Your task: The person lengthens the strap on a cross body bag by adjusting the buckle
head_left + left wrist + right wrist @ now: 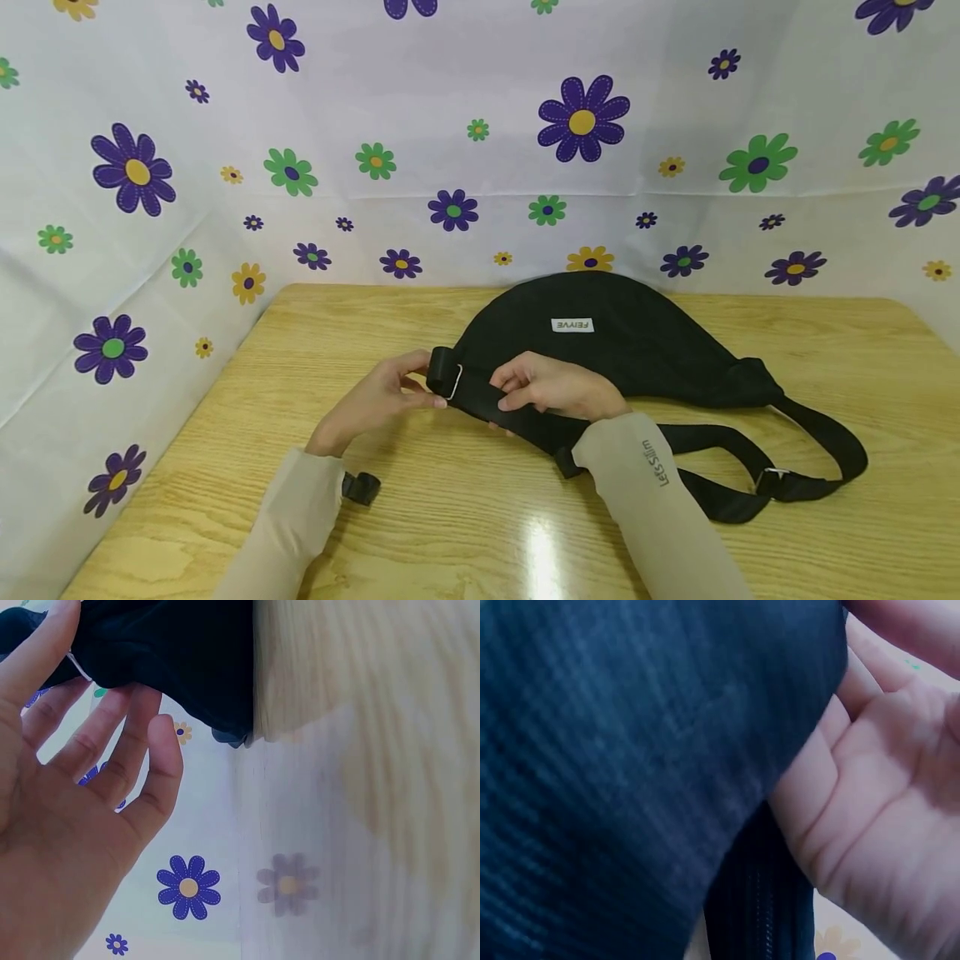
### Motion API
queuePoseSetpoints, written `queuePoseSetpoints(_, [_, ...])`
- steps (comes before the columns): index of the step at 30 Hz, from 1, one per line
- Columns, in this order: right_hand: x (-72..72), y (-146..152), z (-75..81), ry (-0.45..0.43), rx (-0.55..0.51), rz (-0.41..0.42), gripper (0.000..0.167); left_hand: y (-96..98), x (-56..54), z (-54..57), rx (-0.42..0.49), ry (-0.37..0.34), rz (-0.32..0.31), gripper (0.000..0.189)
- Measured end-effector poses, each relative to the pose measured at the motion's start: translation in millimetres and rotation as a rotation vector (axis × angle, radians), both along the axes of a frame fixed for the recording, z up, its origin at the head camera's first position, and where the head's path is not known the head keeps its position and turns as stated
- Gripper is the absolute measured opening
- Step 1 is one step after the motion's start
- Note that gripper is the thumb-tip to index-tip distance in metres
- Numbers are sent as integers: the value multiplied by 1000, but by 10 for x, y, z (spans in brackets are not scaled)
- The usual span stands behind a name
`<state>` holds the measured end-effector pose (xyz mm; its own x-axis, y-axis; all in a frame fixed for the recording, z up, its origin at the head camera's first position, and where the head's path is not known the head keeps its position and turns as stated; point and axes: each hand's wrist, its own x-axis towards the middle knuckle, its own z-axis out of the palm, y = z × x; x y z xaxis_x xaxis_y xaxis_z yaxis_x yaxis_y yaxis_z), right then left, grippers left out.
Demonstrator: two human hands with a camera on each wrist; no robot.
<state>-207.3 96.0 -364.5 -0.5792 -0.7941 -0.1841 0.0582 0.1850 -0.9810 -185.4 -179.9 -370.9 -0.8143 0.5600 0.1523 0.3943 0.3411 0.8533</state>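
A black sling bag with a white label lies at the back of the table, its curved side away from me. At its left end, my left hand pinches the folded webbing by the metal strap slider, thumb below and forefinger above. My right hand grips the black strap just right of that slider, with fingertips showing beneath it. Close up in the right wrist view, the ribbed strap hides part of the right fingers. In the left wrist view, the dark bag fabric covers the fingertips.
The rest of the strap loops over the right side of the table, with a second metal slider on it. A flowered cloth hangs behind the table and along its left side.
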Motion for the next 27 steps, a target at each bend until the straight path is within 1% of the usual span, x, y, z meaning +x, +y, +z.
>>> queuePoseSetpoints(2, [1, 4, 1, 11, 8, 13, 13, -5, 1, 0, 0, 1, 1, 30])
queuePoseSetpoints(3, [-2, -1, -6, 1, -3, 9, 12, -7, 1, 0, 1, 1, 1, 30])
queuePoseSetpoints(6, [-3, -39, -27, 34, -29, -14, 16, -2, 0, -4, 8, 0, -3, 31])
queuePoseSetpoints(10, [29, -180, -40, 78, -64, -96, 17, 30, -1, -18, 26, -5, -25, 36])
queuePoseSetpoints(12, [61, -266, -33, 87, -73, -140, 13, 52, 2, -18, 32, -11, -45, 36])
queuePoseSetpoints(14, [93, -344, -26, 73, -89, -182, 11, 63, 9, -18, 37, -15, -52, 37])
queuePoseSetpoints(17, [120, -391, -21, 51, -105, -220, 9, 74, 19, -7, 43, -24, -52, 36])
queuePoseSetpoints(18, [124, -392, -18, 41, -111, -228, 12, 75, 17, -10, 45, -25, -49, 36])
queuePoseSetpoints(23, [118, -367, -19, 12, -116, -238, 19, 77, 14, -8, 42, -26, -53, 36])
queuePoseSetpoints(27, [107, -360, -22, 6, -129, -244, 22, 64, 29, 3, 15, -30, -34, 39])
